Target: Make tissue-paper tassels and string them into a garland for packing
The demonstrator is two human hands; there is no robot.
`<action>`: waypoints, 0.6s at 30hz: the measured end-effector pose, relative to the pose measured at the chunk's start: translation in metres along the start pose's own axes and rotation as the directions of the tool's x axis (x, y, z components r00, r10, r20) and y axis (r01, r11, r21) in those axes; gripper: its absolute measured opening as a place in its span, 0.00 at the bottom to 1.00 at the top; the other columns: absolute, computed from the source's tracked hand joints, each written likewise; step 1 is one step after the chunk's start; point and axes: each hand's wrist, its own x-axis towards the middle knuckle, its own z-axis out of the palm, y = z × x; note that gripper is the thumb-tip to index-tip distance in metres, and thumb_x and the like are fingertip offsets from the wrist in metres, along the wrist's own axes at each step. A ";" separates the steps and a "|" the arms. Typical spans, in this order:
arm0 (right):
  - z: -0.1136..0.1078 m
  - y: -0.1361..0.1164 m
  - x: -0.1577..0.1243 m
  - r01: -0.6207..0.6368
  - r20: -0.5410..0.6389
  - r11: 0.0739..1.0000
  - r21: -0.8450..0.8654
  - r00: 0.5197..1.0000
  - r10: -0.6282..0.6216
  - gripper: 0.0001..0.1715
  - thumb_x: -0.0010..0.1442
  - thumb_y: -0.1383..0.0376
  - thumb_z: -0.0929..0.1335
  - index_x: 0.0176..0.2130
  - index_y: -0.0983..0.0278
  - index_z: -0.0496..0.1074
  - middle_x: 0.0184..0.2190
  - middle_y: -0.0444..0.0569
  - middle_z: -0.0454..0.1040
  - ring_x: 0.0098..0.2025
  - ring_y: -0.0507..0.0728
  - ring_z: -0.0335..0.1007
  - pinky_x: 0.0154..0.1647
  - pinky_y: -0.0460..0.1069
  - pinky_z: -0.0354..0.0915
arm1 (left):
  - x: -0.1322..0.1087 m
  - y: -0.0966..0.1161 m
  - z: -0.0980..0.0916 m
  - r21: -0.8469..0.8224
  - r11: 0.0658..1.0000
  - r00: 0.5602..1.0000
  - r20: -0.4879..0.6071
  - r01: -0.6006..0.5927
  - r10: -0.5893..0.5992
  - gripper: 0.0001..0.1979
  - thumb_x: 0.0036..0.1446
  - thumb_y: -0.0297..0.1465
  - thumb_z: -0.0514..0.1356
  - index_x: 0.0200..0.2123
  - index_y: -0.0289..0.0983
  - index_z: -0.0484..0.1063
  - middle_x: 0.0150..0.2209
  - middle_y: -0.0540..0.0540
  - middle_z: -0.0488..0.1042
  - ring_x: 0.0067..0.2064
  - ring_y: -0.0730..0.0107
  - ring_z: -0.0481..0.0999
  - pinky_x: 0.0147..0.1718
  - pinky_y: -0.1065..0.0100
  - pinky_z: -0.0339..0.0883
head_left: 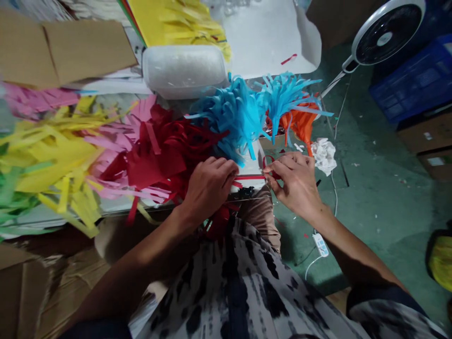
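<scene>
The left hand (208, 188) and the right hand (293, 186) work close together just in front of the person's lap. The left fingers (226, 165) lie together, curled down over one end of a thin red paper strip (249, 177). The strip runs across a white sheet (247, 165) toward the right hand, whose thumb and forefinger (270, 168) pinch a narrow red loop (268, 162). A small black object (246, 191) sits just below the strip.

Fringed red paper (155, 155) bunches beside the left hand, touching its knuckles, with fringed pink paper (113, 141) and fringed yellow paper (52, 160) spreading further left. Fringed blue paper (229, 117) and fringed orange paper (300, 122) rise just beyond the hands.

Beyond them lie a white foam block (183, 70) and a flattened cardboard box (63, 47). A crumpled white tissue (324, 155) sits near the right hand. On the green floor (370, 188) are a white power strip (320, 245) and a round fan (384, 33), with a blue plastic crate (413, 80) near the fan.
</scene>
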 end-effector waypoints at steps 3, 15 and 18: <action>0.003 0.000 -0.009 0.123 -0.063 0.992 -0.019 0.990 -0.124 0.10 0.71 0.68 0.68 0.48 0.54 0.77 0.45 0.43 0.83 0.58 0.64 0.69 0.54 0.61 0.52 | -0.008 -0.005 0.008 0.004 0.973 0.972 -0.033 -0.232 0.232 0.11 0.72 0.28 0.57 0.51 0.40 0.79 0.51 0.45 0.81 0.49 0.61 0.75 0.47 0.60 0.68; -0.002 -0.015 -0.014 0.359 -0.035 0.917 -0.171 0.928 -0.370 0.10 0.73 0.64 0.67 0.48 0.61 0.80 0.44 0.47 0.84 0.52 0.61 0.70 0.51 0.59 0.54 | -0.028 0.028 0.009 0.221 0.936 0.956 -0.046 -0.274 0.291 0.07 0.66 0.29 0.61 0.43 0.35 0.80 0.42 0.41 0.82 0.44 0.56 0.77 0.40 0.55 0.68; -0.002 -0.024 -0.032 0.345 -0.051 0.914 -0.214 0.930 -0.363 0.14 0.73 0.62 0.68 0.53 0.64 0.79 0.48 0.51 0.84 0.54 0.62 0.70 0.52 0.59 0.54 | -0.050 0.029 0.020 0.277 0.921 0.935 -0.146 -0.275 0.323 0.11 0.67 0.26 0.62 0.52 0.34 0.78 0.49 0.40 0.82 0.48 0.57 0.78 0.45 0.56 0.68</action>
